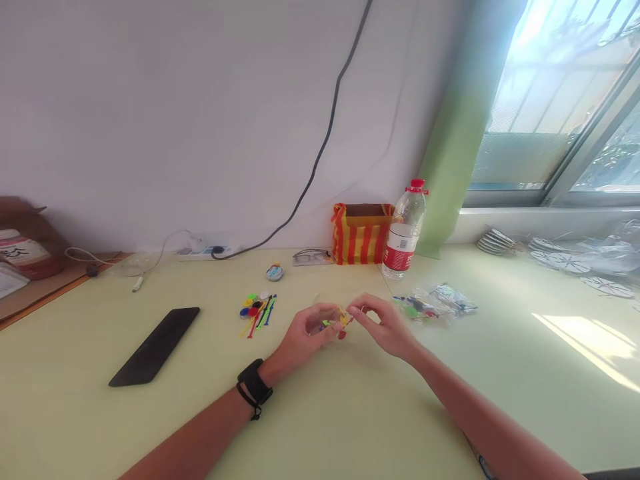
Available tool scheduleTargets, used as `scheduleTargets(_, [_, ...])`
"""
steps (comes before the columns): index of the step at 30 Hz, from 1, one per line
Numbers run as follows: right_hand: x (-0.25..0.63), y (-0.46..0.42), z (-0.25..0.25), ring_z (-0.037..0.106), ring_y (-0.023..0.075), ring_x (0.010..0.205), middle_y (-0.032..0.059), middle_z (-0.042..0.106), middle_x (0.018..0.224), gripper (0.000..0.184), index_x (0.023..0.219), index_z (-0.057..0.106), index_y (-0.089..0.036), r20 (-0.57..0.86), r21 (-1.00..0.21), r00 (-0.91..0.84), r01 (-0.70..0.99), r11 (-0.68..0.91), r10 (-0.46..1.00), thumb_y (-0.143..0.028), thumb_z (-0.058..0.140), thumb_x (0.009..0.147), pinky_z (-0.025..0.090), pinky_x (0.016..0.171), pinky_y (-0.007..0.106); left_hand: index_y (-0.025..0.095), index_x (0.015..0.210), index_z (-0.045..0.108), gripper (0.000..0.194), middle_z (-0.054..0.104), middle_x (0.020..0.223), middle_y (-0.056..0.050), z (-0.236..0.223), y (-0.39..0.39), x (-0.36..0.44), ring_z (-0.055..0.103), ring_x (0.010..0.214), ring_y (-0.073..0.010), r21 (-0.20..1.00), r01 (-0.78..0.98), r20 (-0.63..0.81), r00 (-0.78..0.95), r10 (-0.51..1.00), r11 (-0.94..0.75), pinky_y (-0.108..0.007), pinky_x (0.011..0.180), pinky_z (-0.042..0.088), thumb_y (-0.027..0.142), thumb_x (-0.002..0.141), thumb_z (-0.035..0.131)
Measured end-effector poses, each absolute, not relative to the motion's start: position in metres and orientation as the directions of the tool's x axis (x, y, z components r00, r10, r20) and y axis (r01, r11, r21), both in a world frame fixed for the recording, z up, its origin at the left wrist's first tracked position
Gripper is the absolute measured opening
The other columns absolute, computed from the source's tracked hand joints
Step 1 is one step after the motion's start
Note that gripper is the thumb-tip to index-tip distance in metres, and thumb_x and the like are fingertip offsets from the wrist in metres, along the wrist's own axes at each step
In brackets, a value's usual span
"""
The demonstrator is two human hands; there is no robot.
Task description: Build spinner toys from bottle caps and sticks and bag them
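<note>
Near the middle of the table, my left hand (314, 328) is curled around a cluster of small coloured plastic pieces (344, 321), yellow, red, green and blue. Whether a clear bag surrounds them is hard to make out. My right hand (383, 325) meets it from the right, thumb and forefinger pinched at the edge of the cluster; what is between those fingertips is too small to name. To the left lies a group of coloured round pieces (253, 307) with several arrow-shaped plastic sticks (263, 313) beside it. Right of my hands are clear bags (437, 303) holding similar coloured parts.
A black phone-like slab (155, 347) lies at left. Toward the wall stand a small round tin (275, 272), glasses (313, 256), a striped red-and-yellow bag (361, 240) and a large plastic bottle (404, 233). White patterned discs (560, 260) lie at far right; a black cable (325, 140) hangs down the wall.
</note>
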State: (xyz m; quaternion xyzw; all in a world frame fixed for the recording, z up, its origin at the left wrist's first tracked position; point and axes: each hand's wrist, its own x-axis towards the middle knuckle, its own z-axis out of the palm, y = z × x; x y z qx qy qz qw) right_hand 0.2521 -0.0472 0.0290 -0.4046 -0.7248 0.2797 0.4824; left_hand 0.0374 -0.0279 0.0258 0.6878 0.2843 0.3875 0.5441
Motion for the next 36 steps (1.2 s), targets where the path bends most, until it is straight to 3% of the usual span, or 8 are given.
scheduleTargets(3, [0.247,-0.05,0.031,0.062,0.0199,0.08,0.0048,0.069,0.083,0.032,0.089,0.071,-0.023,0.477,-0.78,-0.253,0.319,0.539,0.841,-0.046,0.053,0.102,0.051,0.075,0.033,0.02,0.117,0.067,0.035,0.071,0.106,-0.008,0.026,-0.029,0.038,0.07,0.081,-0.0191,0.972,-0.072,0.227,0.503,0.834,-0.222,-0.032,0.074,0.057,0.04,0.089,0.075])
scheduleTargets(9, [0.242,-0.058,0.034,0.062,0.0211,0.082,0.0048,0.069,0.082,0.025,0.086,0.071,-0.025,0.486,-0.761,-0.304,0.313,0.568,0.819,-0.038,0.055,0.101,0.05,0.076,0.035,0.019,0.088,0.069,0.021,0.068,0.088,-0.004,0.03,-0.034,0.036,0.066,0.081,-0.0182,0.958,-0.042,0.277,0.38,0.883,-0.283,-0.028,0.07,0.057,0.039,0.087,0.077])
scheduleTargets(16, [0.239,-0.063,0.037,0.061,0.0198,0.077,0.0039,0.068,0.079,0.023,0.08,0.068,-0.024,0.493,-0.755,-0.353,0.281,0.593,0.795,-0.033,0.057,0.099,0.049,0.074,0.035,0.019,0.082,0.071,0.021,0.065,0.081,-0.004,0.034,-0.036,0.036,0.063,0.075,-0.0183,0.945,0.0,0.295,0.438,0.849,-0.328,-0.029,0.067,0.056,0.04,0.085,0.075])
scheduleTargets(19, [0.238,-0.065,0.04,0.06,0.0196,0.075,0.0039,0.068,0.077,0.025,0.079,0.068,-0.023,0.495,-0.765,-0.326,0.276,0.582,0.805,-0.033,0.057,0.098,0.047,0.073,0.034,0.019,0.081,0.068,0.016,0.063,0.078,-0.003,0.036,-0.035,0.035,0.062,0.07,-0.0172,0.964,-0.075,0.262,0.446,0.856,-0.256,-0.029,0.066,0.053,0.033,0.085,0.071])
scheduleTargets(24, [0.248,-0.06,0.042,0.059,0.0197,0.072,0.0043,0.066,0.074,0.03,0.074,0.067,-0.022,0.465,-0.828,-0.221,0.234,0.51,0.857,-0.041,0.059,0.096,0.047,0.069,0.033,0.018,0.065,0.059,0.011,0.059,0.075,-0.003,0.039,-0.022,0.027,0.055,0.075,-0.0175,0.967,-0.107,0.255,0.347,0.902,-0.232,-0.027,0.068,0.046,0.021,0.073,0.067])
scheduleTargets(30, [0.249,-0.055,0.038,0.056,0.0177,0.07,0.0021,0.062,0.073,0.034,0.078,0.066,-0.021,0.383,-0.899,-0.196,0.146,0.413,0.903,-0.049,0.06,0.095,0.047,0.066,0.03,0.019,0.087,0.071,0.01,0.067,0.087,-0.003,0.039,-0.021,0.024,0.059,0.082,-0.0176,0.974,-0.064,0.224,0.379,0.898,-0.216,-0.027,0.075,0.046,0.028,0.083,0.073])
scheduleTargets(36, [0.234,-0.057,0.032,0.062,0.0194,0.082,0.0041,0.07,0.089,0.028,0.095,0.074,-0.022,0.28,-0.952,-0.289,0.041,0.304,0.916,-0.049,0.07,0.09,0.05,0.071,0.03,0.02,0.085,0.079,0.02,0.072,0.092,-0.007,0.032,-0.03,0.039,0.065,0.089,-0.0212,0.958,-0.058,0.281,0.387,0.878,-0.281,-0.03,0.08,0.05,0.037,0.09,0.073])
